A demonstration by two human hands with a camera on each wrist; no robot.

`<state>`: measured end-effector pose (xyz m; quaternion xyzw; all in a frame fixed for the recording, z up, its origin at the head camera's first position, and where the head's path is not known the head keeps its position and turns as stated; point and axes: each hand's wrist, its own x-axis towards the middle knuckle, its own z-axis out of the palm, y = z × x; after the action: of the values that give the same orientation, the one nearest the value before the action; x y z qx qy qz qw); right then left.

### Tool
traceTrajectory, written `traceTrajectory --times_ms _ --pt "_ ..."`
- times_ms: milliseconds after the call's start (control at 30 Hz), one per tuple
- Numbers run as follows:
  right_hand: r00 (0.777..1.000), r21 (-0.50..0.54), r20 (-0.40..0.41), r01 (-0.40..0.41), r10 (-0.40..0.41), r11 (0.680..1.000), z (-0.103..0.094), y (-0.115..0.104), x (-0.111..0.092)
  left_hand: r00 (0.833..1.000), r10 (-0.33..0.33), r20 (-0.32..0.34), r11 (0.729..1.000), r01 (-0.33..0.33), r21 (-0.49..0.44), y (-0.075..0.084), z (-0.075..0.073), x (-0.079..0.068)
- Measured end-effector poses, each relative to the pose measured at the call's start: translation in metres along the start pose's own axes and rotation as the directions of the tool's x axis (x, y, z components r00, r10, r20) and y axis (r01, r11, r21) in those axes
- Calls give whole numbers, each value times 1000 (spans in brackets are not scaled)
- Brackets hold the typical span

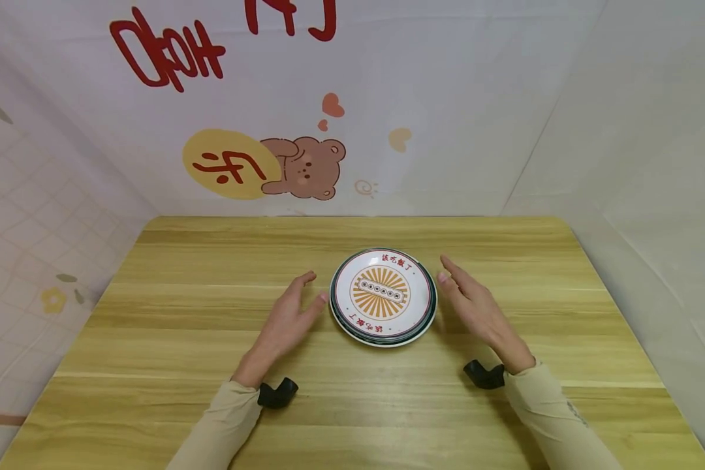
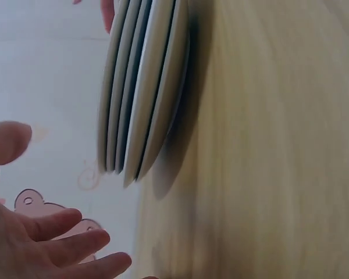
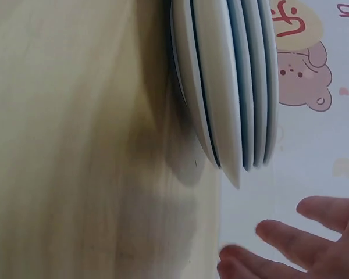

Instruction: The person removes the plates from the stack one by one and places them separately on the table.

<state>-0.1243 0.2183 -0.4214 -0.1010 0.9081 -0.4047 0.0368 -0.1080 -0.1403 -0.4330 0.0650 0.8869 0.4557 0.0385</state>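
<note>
A stack of several round plates (image 1: pixel 382 297) sits on the wooden table, the top one white with an orange sunburst and red characters. Both wrist views show the stacked rims from the side, in the left wrist view (image 2: pixel 142 93) and the right wrist view (image 3: pixel 227 87). My left hand (image 1: pixel 290 320) is just left of the stack, fingers spread and nothing held, its thumb tip close to the rim. On the other side my right hand (image 1: pixel 472 303) has its fingers extended, apart from the plates and holding nothing.
The wooden table (image 1: pixel 170 313) ends at a white cloth backdrop (image 1: pixel 446 98) printed with a bear (image 1: pixel 305 170), hearts and red characters. Cloth also hangs along the left and right sides. A black wrist mount (image 1: pixel 278 393) sticks out beside the left sleeve, another (image 1: pixel 484 375) beside the right.
</note>
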Motion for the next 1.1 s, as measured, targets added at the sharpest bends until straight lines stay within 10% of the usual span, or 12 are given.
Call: traceTrajectory --times_ms 433,1100 --pt "992 190 5 -127 128 974 4 -2 7 994 -57 92 963 79 -259 3 10 6" --pt "979 338 37 -199 198 920 6 -5 8 994 -42 101 936 75 -344 4 21 6"
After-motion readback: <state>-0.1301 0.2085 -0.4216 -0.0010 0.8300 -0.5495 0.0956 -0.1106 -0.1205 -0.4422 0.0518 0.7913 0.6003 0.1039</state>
